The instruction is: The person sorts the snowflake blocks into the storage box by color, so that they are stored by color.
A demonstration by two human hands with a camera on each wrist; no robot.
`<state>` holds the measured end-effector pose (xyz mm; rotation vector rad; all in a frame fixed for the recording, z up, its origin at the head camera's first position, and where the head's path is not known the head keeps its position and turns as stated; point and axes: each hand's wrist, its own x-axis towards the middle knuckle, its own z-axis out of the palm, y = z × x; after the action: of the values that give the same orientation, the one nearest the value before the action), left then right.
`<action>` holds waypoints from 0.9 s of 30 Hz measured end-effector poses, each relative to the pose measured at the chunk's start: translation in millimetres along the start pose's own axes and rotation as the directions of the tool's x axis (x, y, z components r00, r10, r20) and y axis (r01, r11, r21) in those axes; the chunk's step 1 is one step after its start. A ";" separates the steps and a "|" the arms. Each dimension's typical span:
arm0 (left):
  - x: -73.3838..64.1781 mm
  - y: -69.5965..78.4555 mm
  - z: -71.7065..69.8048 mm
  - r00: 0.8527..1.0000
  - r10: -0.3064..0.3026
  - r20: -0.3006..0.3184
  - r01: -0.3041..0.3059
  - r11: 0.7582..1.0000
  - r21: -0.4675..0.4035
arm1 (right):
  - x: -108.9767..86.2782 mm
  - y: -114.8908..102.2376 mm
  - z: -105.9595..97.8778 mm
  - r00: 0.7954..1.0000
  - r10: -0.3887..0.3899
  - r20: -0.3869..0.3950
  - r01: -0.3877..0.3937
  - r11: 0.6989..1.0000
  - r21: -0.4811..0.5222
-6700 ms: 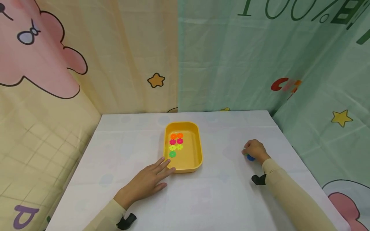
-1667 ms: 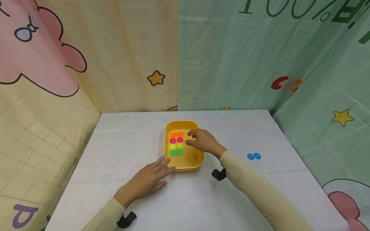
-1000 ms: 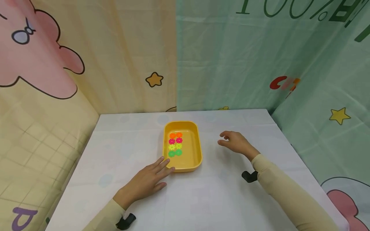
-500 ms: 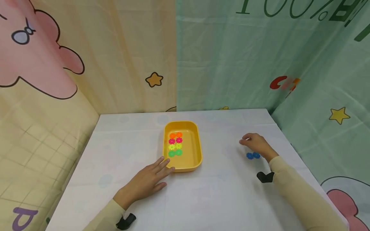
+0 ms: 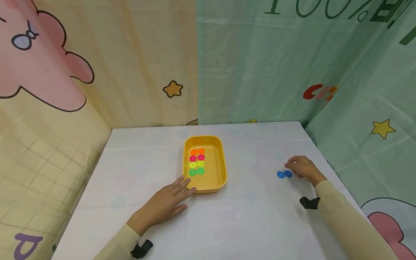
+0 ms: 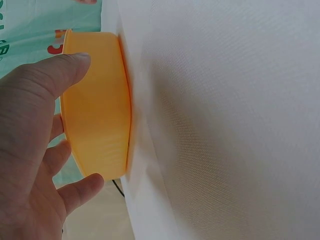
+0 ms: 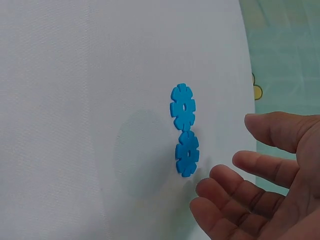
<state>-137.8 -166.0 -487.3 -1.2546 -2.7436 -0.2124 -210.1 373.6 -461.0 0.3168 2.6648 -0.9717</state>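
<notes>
My left hand (image 5: 165, 204) rests with spread, fairly straight fingers against the near left corner of a yellow tray (image 5: 215, 175). In the left wrist view its fingertips touch the tray's outer wall (image 6: 97, 105). Two blue flower-shaped plastic discs (image 5: 281, 174) lie side by side on the table at the right, touching edge to edge. Just beside them hovers my right hand (image 5: 303, 169); in the right wrist view its loosely bent fingers stand apart from the blue discs (image 7: 187, 152) and hold nothing.
Paired discs line the tray's left half: orange (image 5: 201, 151), pink (image 5: 201, 157), yellow (image 5: 200, 164) and green (image 5: 200, 171). A white cloth covers the table (image 5: 240, 224). Printed curtains (image 5: 247, 65) hang behind and at both sides.
A second green disc has joined the first in the tray. From above the tray, my right hand has moved right to the blue discs. My left hand has stayed put.
</notes>
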 end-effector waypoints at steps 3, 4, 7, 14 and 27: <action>0.0 0.0 0.1 1.000 0.000 0.005 0.000 1.000 -0.003 | -0.9 3.8 0.4 1.000 0.009 -0.010 -0.009 1.000 -0.003; 0.0 0.0 0.3 1.000 0.000 0.006 0.000 1.000 -0.003 | -0.9 5.0 0.7 1.000 0.010 -0.011 -0.010 1.000 0.001; -0.2 -0.2 0.9 1.000 0.002 0.007 -0.002 1.000 -0.001 | -1.9 6.8 2.5 1.000 0.006 -0.019 -0.006 1.000 0.005; -0.5 -0.6 1.5 1.000 0.010 -0.004 -0.010 1.000 0.014 | -1.1 8.4 8.4 0.999 0.029 -0.038 -0.028 0.999 0.040; -1.0 0.3 1.2 1.000 -0.004 0.014 0.004 1.000 0.002 | 4.0 8.4 17.6 0.996 0.032 -0.085 -0.035 0.998 -0.042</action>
<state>-137.0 -166.4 -488.6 -1.2549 -2.7573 -0.2024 -208.0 368.8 -480.3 0.4003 2.7431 -0.9077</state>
